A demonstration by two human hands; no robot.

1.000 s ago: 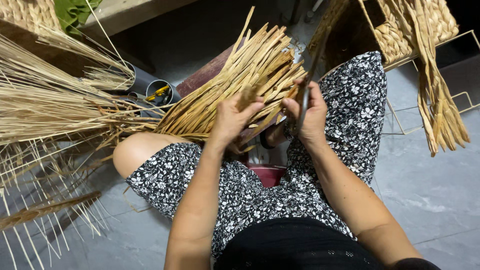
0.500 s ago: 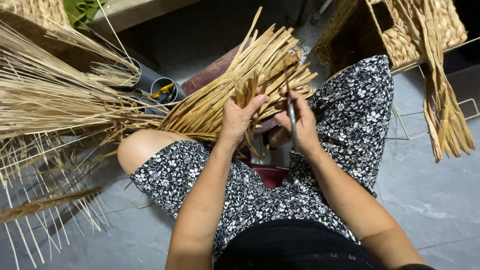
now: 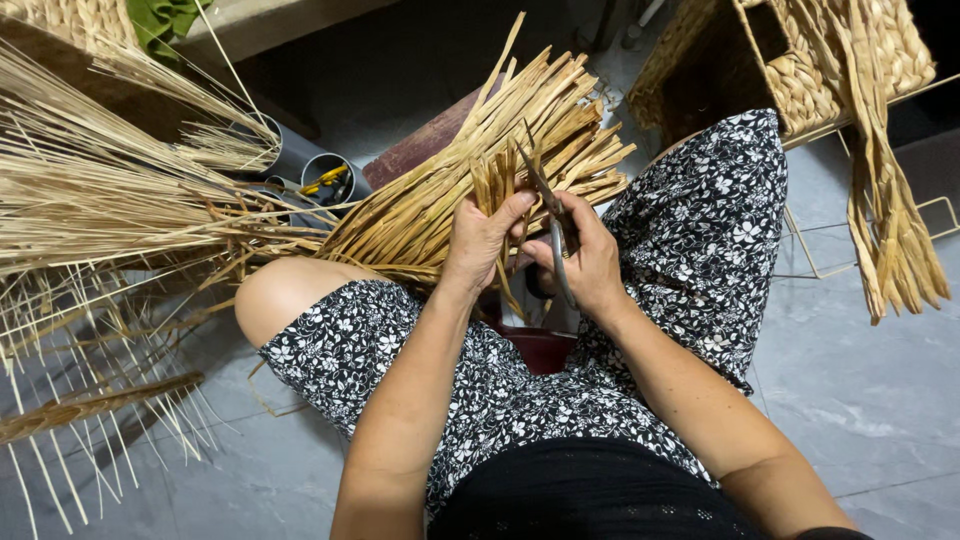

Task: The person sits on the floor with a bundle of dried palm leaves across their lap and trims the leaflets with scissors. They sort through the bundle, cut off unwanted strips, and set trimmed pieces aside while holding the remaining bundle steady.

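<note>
I sit with a fan of flat dried straw strips across my lap. My left hand grips a few of the strip ends, holding them upright. My right hand is closed on a pair of metal scissors, whose blades point up among the strip ends just right of my left thumb. The two hands touch each other between my knees.
A large sheaf of thin straw stalks spreads to the left. Grey tubes holding tools stand behind my left knee. A woven basket on a wire frame with hanging strips is at the right. A dark red stool edge shows below.
My right hand has turned the scissors upward into the strip ends, and my left hand has shifted its grip on the strips. The view has moved slightly lower.
</note>
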